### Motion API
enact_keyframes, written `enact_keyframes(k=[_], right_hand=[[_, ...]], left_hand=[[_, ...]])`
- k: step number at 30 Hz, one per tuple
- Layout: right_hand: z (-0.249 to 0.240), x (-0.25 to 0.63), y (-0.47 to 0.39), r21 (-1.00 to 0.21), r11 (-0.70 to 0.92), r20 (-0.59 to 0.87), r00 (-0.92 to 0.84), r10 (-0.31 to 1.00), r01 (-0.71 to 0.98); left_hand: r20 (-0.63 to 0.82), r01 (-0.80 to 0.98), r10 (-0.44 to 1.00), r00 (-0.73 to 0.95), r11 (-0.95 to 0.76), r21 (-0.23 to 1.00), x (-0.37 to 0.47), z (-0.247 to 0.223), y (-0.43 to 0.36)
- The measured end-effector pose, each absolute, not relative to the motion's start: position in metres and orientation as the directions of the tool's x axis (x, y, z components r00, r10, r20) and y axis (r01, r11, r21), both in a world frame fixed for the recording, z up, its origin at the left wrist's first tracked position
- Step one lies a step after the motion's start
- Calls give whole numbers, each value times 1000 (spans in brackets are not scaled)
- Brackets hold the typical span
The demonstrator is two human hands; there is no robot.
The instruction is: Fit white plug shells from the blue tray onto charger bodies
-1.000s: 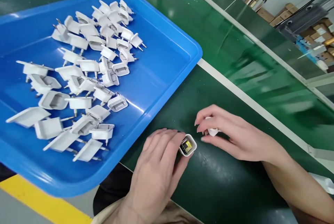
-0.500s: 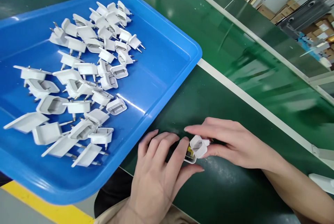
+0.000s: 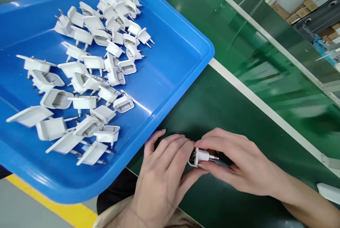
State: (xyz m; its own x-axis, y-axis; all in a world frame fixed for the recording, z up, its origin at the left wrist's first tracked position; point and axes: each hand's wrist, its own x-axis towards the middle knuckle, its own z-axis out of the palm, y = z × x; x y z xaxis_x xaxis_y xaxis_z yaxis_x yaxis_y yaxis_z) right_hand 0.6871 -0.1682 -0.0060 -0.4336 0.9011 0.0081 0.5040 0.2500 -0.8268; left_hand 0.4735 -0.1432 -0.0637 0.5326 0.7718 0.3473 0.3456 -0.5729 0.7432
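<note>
Blue tray [image 3: 170, 61]: plastic, fills the left side, its near corner overhanging the tabletop edge.
Plug caps [image 3: 87, 75]: white two-pin pieces lying loose in a heap on the tray, some pins up, some on their sides.
Yellow stripe [image 3: 66, 212]: on the grey floor below the tray.
Tabletop [image 3: 212, 107]: dark green mat, just right of the tray.
Left hand [image 3: 162, 174]: resting on the tabletop near the tray's rim, grip closed, fingers curled over the charger body.
Charger body [image 3: 193, 157]: small white housing, mostly hidden under the left fingers, its open end facing right.
Plug cap in hand [image 3: 205, 156]: white, metal pins pointing right, pressed against the charger body.
Right hand [image 3: 239, 164]: grip closed on that cap, thumb and forefinger pinching it.
Conveyor belt [image 3: 265, 65]: glossy green, beyond a white strip, blurred.
Cardboard boxes [image 3: 289, 10]: far top right.
</note>
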Motion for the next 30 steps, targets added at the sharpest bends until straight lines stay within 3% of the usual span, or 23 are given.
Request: enact_keyframes(k=[4, 9, 11, 13, 16, 19, 21, 27, 30], right_hand=[[3, 691, -173, -845, 247, 33, -415, 909, 474], [15, 688, -178, -600, 400, 10, -494, 870, 693], [11, 684, -176, -569, 410, -20, -510, 860, 713], [7, 683, -173, -600, 412, -20, -528, 849, 685], [8, 687, -169, -739, 358, 41, -493, 869, 570], [18, 693, -167, -827, 229, -26, -443, 896, 513], [24, 695, -167, -815, 189, -84, -435, 897, 547], [10, 687, -169, -703, 342, 36, -450, 893, 624], [1, 681, -174, -664, 346, -5, -466, 885, 663]], left_hand=[[333, 340, 782, 527, -553, 760, 473, -63, -142], [342, 339, 777, 528, -562, 754, 471, -63, -143], [347, 334, 777, 526, -564, 756, 471, -63, -143], [344, 331, 777, 527, -560, 759, 471, -63, -143], [334, 327, 783, 524, -548, 770, 472, -63, -143], [328, 331, 787, 522, -541, 773, 472, -63, -143], [320, 336, 786, 529, -540, 772, 471, -63, -142], [307, 348, 780, 545, -544, 764, 471, -62, -141], [311, 358, 783, 539, -547, 757, 471, -61, -141]])
